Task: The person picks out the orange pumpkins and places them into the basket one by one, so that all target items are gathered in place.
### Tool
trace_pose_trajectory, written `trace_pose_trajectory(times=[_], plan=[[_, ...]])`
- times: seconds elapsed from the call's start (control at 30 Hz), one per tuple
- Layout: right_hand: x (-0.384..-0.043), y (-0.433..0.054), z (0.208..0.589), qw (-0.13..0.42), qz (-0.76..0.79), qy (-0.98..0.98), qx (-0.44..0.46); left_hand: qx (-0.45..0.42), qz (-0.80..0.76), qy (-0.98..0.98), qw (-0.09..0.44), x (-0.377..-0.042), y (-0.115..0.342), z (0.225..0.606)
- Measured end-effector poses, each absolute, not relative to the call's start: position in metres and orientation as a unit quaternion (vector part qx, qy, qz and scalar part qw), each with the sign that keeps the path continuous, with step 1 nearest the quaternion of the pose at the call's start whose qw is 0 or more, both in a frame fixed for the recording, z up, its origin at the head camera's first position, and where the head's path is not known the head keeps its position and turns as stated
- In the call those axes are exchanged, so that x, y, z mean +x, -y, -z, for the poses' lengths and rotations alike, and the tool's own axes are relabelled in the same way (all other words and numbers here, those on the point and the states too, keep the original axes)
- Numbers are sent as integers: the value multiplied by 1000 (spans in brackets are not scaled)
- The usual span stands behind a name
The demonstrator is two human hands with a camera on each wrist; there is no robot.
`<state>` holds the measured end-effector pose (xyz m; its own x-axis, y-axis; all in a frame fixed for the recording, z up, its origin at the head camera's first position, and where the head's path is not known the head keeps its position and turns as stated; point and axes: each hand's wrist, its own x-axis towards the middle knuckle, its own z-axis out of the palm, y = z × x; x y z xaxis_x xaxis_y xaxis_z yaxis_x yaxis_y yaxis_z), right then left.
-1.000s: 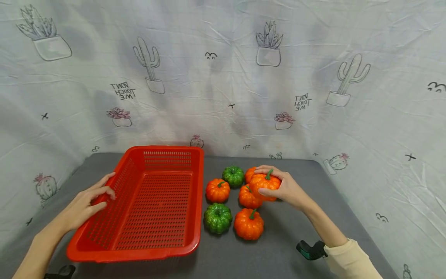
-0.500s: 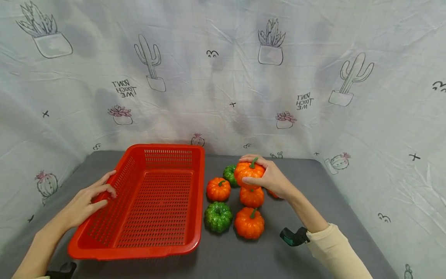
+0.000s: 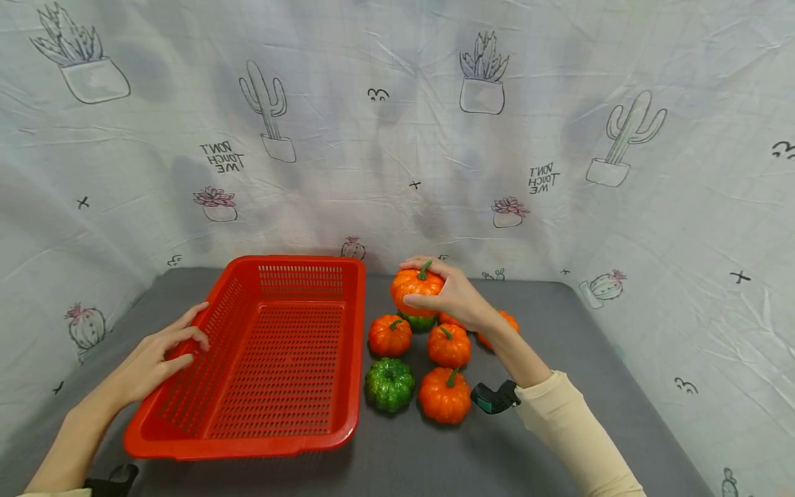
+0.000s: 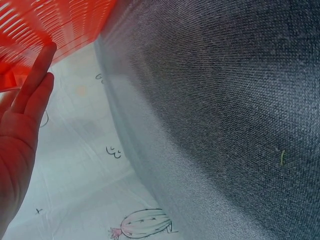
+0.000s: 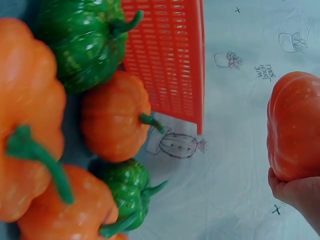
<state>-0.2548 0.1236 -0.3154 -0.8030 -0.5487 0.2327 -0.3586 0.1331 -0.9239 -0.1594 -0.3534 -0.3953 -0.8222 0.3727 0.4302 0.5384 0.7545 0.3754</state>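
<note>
In the head view my left hand (image 3: 152,362) grips the left rim of a red plastic basket (image 3: 242,447), thumb and a finger curled over its edge. The left wrist view shows other fingers (image 4: 37,85) along the basket's outer wall. Raised above the table, a small orange pumpkin (image 3: 410,284) with a green stem is held in my right hand (image 3: 462,300), thumb on the near side. In the right wrist view this pumpkin (image 5: 297,125) is at the right edge, apart from the others. Below it in the head view is a partly covered green pumpkin (image 3: 424,323).
Right of the basket, on the grey table (image 3: 397,462), lie a green pumpkin (image 3: 389,386) and orange pumpkins (image 3: 444,397), with several others around them. Another orange pumpkin (image 3: 509,320) is partly behind my right forearm. A printed white cloth (image 3: 404,138) hangs behind the table.
My right hand has carried the orange pumpkin leftward and upward, from over the right of the group toward the basket. The left hand stays on the rim.
</note>
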Motion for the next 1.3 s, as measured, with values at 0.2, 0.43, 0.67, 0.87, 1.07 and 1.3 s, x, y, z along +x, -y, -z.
trace_pose_trajectory(times=[0.2, 0.43, 0.67, 0.87, 1.07, 1.3], plan=[[-262, -107, 312, 85, 581, -744, -318, -244, 244, 924, 162, -158, 354, 394], [-267, -86, 305, 94, 589, -737, -318, -234, 241, 929, 158, -159, 353, 394], [-274, -64, 298, 108, 606, -716, -330, -233, 246, 927, 159, -157, 353, 394], [-280, -47, 298, 111, 608, -708, -342, -247, 261, 918, 167, -157, 352, 397], [-282, -31, 298, 117, 608, -700, -356, -244, 253, 921, 167, -158, 351, 399], [-285, -8, 292, 117, 613, -692, -362, -242, 243, 924, 171, -158, 353, 397]])
